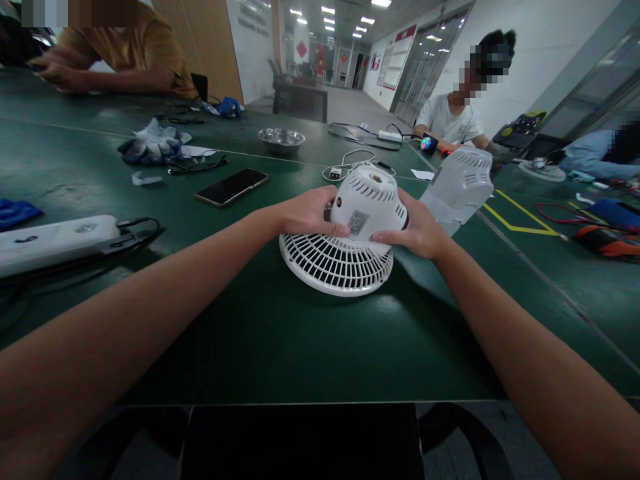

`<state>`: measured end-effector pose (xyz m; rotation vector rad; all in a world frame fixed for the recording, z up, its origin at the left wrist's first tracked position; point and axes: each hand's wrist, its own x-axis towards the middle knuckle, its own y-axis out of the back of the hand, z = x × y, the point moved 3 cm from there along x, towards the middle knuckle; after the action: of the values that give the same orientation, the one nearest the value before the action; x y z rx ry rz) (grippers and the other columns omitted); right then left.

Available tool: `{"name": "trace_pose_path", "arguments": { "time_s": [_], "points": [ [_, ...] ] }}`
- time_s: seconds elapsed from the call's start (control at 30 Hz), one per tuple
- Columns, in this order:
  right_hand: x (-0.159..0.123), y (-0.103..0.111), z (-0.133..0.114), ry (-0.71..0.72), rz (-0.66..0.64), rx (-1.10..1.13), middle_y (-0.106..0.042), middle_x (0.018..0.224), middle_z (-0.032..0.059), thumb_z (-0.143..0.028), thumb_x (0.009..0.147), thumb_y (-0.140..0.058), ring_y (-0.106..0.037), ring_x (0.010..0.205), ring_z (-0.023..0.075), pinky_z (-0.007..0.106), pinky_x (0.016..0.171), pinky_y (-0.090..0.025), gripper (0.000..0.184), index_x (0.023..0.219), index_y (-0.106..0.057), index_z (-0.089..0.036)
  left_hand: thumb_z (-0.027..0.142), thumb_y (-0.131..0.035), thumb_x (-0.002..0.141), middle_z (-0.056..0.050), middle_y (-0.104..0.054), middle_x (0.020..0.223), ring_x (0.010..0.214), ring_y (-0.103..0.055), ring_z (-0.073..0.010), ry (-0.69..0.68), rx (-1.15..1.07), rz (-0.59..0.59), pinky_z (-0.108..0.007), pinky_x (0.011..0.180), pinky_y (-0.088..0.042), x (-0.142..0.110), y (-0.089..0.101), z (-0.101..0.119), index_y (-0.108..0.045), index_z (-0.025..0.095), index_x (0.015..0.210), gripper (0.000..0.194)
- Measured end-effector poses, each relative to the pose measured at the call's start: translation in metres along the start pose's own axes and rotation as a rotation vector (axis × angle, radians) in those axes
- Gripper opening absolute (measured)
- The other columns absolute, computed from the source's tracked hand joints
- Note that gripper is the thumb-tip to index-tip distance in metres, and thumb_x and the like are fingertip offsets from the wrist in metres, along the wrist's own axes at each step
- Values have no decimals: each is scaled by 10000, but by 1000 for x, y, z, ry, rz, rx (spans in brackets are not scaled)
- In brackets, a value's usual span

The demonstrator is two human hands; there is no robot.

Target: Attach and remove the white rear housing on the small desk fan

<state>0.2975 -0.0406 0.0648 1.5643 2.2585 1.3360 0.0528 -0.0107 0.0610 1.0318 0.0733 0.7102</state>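
Observation:
A white plastic motor housing (pixel 370 200) with vent slots and a small label is between my two hands. Under it lies a round white fan grille (pixel 335 267), face down on the green table. My left hand (pixel 317 210) wraps the housing's left side, thumb on the front near the label. From the right, my right hand (pixel 420 223) grips it, thumb also on the front; the far fingers of both hands are hidden behind it. Just beyond my right hand stands another white vented plastic part (pixel 460 183). A white cable (pixel 345 167) lies behind the housing.
A smartphone (pixel 233 187), a metal bowl (pixel 281 140) and work gloves (pixel 153 141) lie on the table (pixel 240 347). At left is a white power strip (pixel 60 243). An orange-black tool (pixel 607 240) lies at right. People sit across the table, at left and right.

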Motion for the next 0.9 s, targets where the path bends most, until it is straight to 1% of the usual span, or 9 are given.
{"name": "trace_pose_path", "arguments": {
  "time_s": [0.07, 0.17, 0.27, 0.37, 0.5, 0.63, 0.77, 0.9],
  "points": [
    [-1, -1, -1, 7, -5, 12, -703, 1283, 49, -563, 633, -888, -657, 1165, 391, 624, 1050, -498, 892, 1418, -555, -304, 766, -630, 767, -170, -633, 1375, 1240, -616, -358, 7, -1, 15, -514, 1062, -460, 0, 1, 0, -479, 183, 1451, 912],
    [-1, 0, -4, 10, -15, 17, -699, 1299, 44, -573, 651, -871, -652, 1176, 387, 615, 1056, -497, 861, 1409, -564, -305, 776, -634, 755, -167, -654, 1350, 1222, -629, -358, 2, -7, 28, -511, 1054, -468, -1, 3, 2, -518, 181, 1422, 902],
    [-1, 1, -6, 0, -19, 6, -686, 1326, 43, -605, 668, -844, -640, 1198, 391, 617, 1064, -488, 846, 1411, -568, -309, 775, -626, 763, -159, -664, 1344, 1202, -647, -342, -9, -11, 33, -471, 1028, -493, -1, 4, 5, -552, 183, 1389, 865],
    [-2, 1, -7, -8, -23, -6, -694, 1311, 47, -635, 679, -821, -646, 1183, 395, 620, 1040, -502, 842, 1412, -568, -307, 758, -611, 788, -151, -675, 1335, 1185, -660, -323, -25, -17, 32, -438, 998, -517, -1, 4, 5, -565, 186, 1371, 818],
    [-1, 0, -5, -27, -22, -23, -701, 1301, 57, -621, 686, -827, -645, 1189, 399, 627, 1049, -493, 836, 1414, -562, -307, 731, -637, 786, -150, -707, 1276, 1148, -680, -313, -4, -21, 29, -433, 970, -536, 0, 3, 2, -569, 182, 1365, 801],
    [-1, -2, -3, -35, -32, 24, -687, 1328, 58, -606, 686, -834, -629, 1217, 397, 630, 1065, -486, 844, 1422, -544, -311, 728, -660, 769, -156, -724, 1234, 1101, -699, -314, -2, -18, 36, -438, 950, -547, 1, 3, 0, -587, 169, 1342, 803],
    [-1, -3, -3, -37, -24, 39, -679, 1329, 74, -589, 685, -846, -631, 1210, 400, 633, 1063, -483, 860, 1428, -527, -297, 732, -672, 759, -155, -728, 1222, 1105, -696, -318, -12, 0, 71, -432, 954, -542, 0, 4, 0, -604, 163, 1314, 798],
    [-1, -3, -4, -28, -31, 27, -650, 1370, 71, -591, 684, -849, -606, 1245, 405, 628, 1074, -477, 885, 1447, -503, -307, 743, -659, 764, -153, -725, 1221, 1124, -684, -324, -14, 27, 89, -432, 956, -536, -1, 5, 1, -600, 165, 1312, 799]
  ]
}}
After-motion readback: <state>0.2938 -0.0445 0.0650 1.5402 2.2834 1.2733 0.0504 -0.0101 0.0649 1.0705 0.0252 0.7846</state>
